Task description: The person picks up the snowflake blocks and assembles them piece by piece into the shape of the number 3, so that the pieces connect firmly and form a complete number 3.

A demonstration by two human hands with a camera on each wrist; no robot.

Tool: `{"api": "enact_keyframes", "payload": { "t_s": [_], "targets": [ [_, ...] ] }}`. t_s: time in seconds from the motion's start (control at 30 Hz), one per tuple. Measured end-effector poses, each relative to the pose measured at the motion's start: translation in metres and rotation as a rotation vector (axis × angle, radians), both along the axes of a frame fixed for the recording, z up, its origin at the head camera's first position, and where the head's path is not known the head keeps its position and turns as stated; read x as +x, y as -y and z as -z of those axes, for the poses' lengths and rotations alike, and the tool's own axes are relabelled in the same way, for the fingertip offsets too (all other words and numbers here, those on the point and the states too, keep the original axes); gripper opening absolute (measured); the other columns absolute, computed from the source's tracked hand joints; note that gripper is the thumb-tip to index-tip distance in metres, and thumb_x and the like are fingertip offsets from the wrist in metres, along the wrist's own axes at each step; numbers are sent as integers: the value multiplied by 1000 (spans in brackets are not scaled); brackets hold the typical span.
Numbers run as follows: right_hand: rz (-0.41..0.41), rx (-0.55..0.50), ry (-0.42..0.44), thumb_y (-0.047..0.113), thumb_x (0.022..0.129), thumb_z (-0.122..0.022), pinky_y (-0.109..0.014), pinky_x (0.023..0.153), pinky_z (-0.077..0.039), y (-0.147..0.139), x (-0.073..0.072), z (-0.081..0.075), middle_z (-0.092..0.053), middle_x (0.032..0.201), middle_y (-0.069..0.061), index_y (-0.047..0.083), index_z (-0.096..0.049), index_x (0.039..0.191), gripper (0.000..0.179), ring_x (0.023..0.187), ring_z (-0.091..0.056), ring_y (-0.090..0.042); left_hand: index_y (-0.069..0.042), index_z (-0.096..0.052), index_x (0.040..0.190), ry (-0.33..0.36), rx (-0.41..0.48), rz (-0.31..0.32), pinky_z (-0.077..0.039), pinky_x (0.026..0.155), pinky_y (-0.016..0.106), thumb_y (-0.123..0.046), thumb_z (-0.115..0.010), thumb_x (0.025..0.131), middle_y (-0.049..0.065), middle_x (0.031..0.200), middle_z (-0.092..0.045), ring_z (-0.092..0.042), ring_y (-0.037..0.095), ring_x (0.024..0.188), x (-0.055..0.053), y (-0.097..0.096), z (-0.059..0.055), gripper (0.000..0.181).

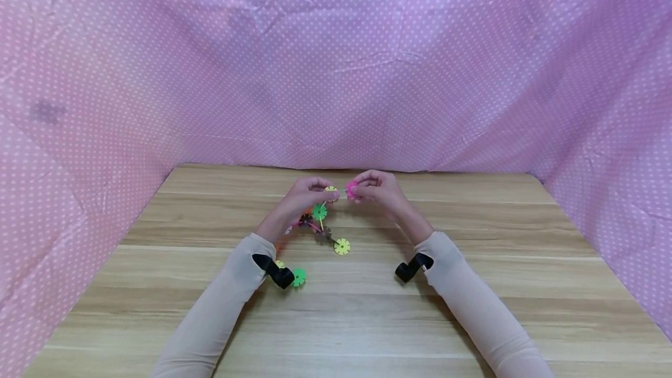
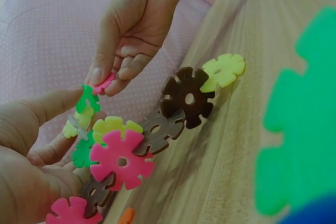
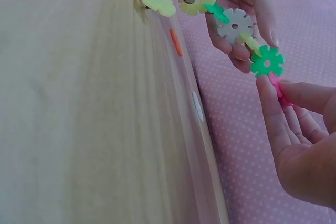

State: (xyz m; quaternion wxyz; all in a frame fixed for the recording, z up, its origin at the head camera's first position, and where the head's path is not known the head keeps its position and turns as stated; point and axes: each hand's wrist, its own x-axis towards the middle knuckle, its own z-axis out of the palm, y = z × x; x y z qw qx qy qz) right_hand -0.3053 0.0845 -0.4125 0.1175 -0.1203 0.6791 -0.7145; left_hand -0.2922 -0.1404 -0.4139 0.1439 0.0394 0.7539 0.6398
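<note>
My left hand pinches the upper end of a chain of slotted plastic flower discs, thumb by a yellow disc. My right hand holds a pink disc between thumb and fingers. That pink disc meets the edge of a green disc at the chain's end; how deeply they are slotted cannot be told. Down the chain come a grey disc, a larger pink disc, and brown discs. A yellow disc ends one branch low over the table.
The wooden table bears a loose green disc and a yellow one beside my left wrist. Orange and white pieces lie near the table's edge. A pink dotted cloth hangs behind.
</note>
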Motion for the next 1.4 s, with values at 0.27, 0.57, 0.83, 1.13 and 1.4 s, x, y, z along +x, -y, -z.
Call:
{"api": "enact_keyframes", "payload": {
  "t_s": [0.27, 0.57, 0.83, 1.13, 1.4],
  "targets": [
    [13, 59, -41, -2, 91, -71, -45, 87, -62, -3, -2, 3, -77, 86, 2, -12, -64, 114, 26, 79, -74, -11, -4, -68, 122, -10, 2, -38, -55, 76, 23, -22, -79, 89, -3, 93, -75, -68, 34, 107, 1, 1, -2, 39],
    [21, 79, -47, -4, 90, -72, -48, 86, -62, -3, -2, 1, -78, 85, 3, -12, -65, 112, 25, 76, -74, -11, -8, -71, 122, -19, -30, -61, -56, 77, 25, -25, -81, 88, 0, 101, -74, -67, 36, 111, 3, 1, -4, 40],
    [8, 87, -104, -6, 90, -71, -53, 84, -61, -2, -2, 1, -77, 84, 2, -15, -65, 111, 23, 75, -74, -12, -4, -69, 126, -45, -43, -67, -57, 77, 24, -25, -82, 87, 4, 108, -75, -67, 38, 111, 3, 1, -5, 46],
    [17, 62, -130, -5, 88, -74, -46, 80, -64, 0, -2, 2, -78, 86, -1, -12, -68, 106, 21, 76, -75, -13, 1, -70, 124, -84, -29, -64, -55, 72, 21, -20, -81, 87, 1, 97, -75, -68, 38, 109, 5, 0, -9, 44],
    [50, 37, -139, -7, 88, -73, -43, 77, -64, 1, 0, 0, -78, 83, 2, -16, -66, 107, 22, 73, -74, -12, -3, -73, 118, -85, -42, -79, -52, 67, 21, -22, -82, 86, 0, 93, -72, -68, 27, 97, 5, -2, -10, 38]
  ]
}}
